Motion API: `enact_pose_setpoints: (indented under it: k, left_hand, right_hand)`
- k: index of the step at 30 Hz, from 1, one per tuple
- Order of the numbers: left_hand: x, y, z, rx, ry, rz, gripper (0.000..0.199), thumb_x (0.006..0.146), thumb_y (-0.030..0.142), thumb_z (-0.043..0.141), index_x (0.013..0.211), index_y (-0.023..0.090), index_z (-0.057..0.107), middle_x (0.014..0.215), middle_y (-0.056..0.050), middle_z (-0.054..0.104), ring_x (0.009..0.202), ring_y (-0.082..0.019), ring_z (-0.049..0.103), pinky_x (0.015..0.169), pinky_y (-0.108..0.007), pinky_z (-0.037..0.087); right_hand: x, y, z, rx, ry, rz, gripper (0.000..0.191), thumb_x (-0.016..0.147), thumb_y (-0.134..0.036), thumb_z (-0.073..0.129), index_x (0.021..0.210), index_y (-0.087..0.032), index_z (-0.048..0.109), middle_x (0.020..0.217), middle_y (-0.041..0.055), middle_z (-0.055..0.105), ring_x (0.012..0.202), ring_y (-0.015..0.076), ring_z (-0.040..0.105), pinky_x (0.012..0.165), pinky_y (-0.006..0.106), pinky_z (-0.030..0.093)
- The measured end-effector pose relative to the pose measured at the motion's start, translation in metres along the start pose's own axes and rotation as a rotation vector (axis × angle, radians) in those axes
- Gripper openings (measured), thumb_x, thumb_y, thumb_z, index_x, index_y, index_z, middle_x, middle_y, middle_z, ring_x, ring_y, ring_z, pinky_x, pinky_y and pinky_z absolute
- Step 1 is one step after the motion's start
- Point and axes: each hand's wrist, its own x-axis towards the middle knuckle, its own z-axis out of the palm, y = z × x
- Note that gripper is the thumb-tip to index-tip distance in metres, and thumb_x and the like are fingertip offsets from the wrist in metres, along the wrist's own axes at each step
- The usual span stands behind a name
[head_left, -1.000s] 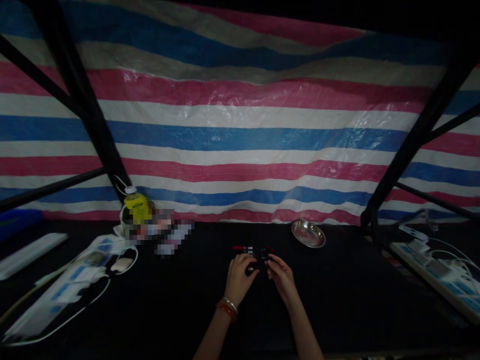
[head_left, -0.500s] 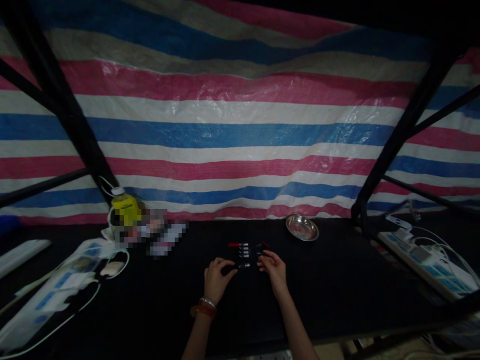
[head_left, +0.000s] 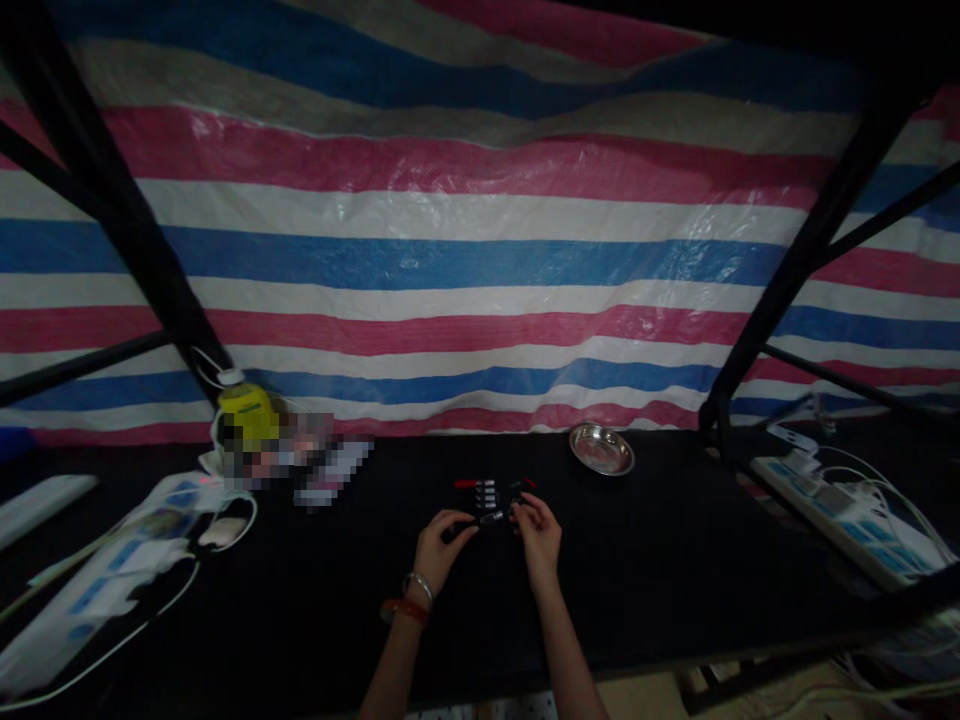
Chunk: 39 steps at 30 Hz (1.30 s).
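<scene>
- Pinches a silver-tipped dark tube point(head_left: 491, 518) in the left hand point(head_left: 434, 549), silver end toward the right hand point(head_left: 541, 536).
- Bends the right hand's fingers together; cannot tell whether around anything.
- Shows, just beyond and between both hands, similar tubes point(head_left: 486, 496) in a row, with a red tube point(head_left: 468, 484) farthest.
- Has dark and red pieces point(head_left: 529, 483) just past the right hand, a metal dish point(head_left: 601, 450) farther beyond.

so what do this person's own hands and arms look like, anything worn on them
The left hand has two bangles at its wrist: a slim silvery bangle and, nearer the elbow, a thicker reddish-orange bangle. The right hand shows nothing at its wrist. Both are ungloved, and no sleeves show.
</scene>
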Motion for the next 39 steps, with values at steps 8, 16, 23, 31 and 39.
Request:
enact_pose_setpoints:
  k: [8,16,23,31,39]
  left_hand:
    - [0.001,-0.006,0.002,0.163,0.077,0.011,0.011,0.069,0.031,0.066,0.077,0.024,0.071,0.085,-0.003,0.065,0.084,-0.020,0.057,0.079,-0.038,0.045]
    - [0.001,-0.012,0.001,0.289,0.085,0.001,0.020,0.063,0.023,0.068,0.083,0.025,0.069,0.097,-0.004,0.058,0.093,-0.022,0.055,0.086,-0.040,0.044]
    - [-0.001,-0.008,0.006,0.377,0.137,-0.123,0.048,0.069,0.035,0.062,0.114,0.020,0.054,0.112,-0.009,0.060,0.108,-0.028,0.052,0.089,-0.044,0.039]
    - [0.000,-0.013,0.009,0.323,0.155,-0.115,0.043,0.072,0.038,0.059,0.111,0.019,0.056,0.108,-0.009,0.064,0.104,-0.027,0.055,0.089,-0.046,0.041]
    - [-0.002,-0.014,0.006,0.059,0.300,0.002,0.029,0.077,0.033,0.052,0.100,0.020,0.064,0.095,-0.006,0.064,0.080,-0.017,0.063,0.074,-0.033,0.053]
  right_hand:
    - [0.006,0.007,-0.009,0.069,0.122,-0.043,0.047,0.055,-0.039,0.076,0.092,-0.012,0.063,0.066,0.0037,0.067,0.062,0.0173,0.064,0.055,0.025,0.049]
    - [0.008,0.022,0.004,-0.162,0.126,-0.163,0.039,0.065,-0.040,0.067,0.092,-0.012,0.063,0.067,0.0041,0.066,0.062,0.0164,0.063,0.059,0.025,0.048]
    - [0.003,0.024,0.023,-0.521,0.174,-0.179,0.032,0.071,-0.038,0.058,0.093,-0.015,0.065,0.076,0.0075,0.069,0.073,0.0210,0.064,0.066,0.028,0.046]
    - [-0.005,0.019,0.023,-0.686,0.082,-0.239,0.027,0.073,-0.035,0.056,0.092,-0.020,0.067,0.077,0.0051,0.069,0.079,0.0225,0.062,0.071,0.030,0.044]
    - [-0.010,0.020,0.026,-0.355,0.091,-0.291,0.033,0.074,-0.040,0.059,0.094,-0.015,0.065,0.085,0.0082,0.067,0.075,0.0177,0.063,0.069,0.027,0.048]
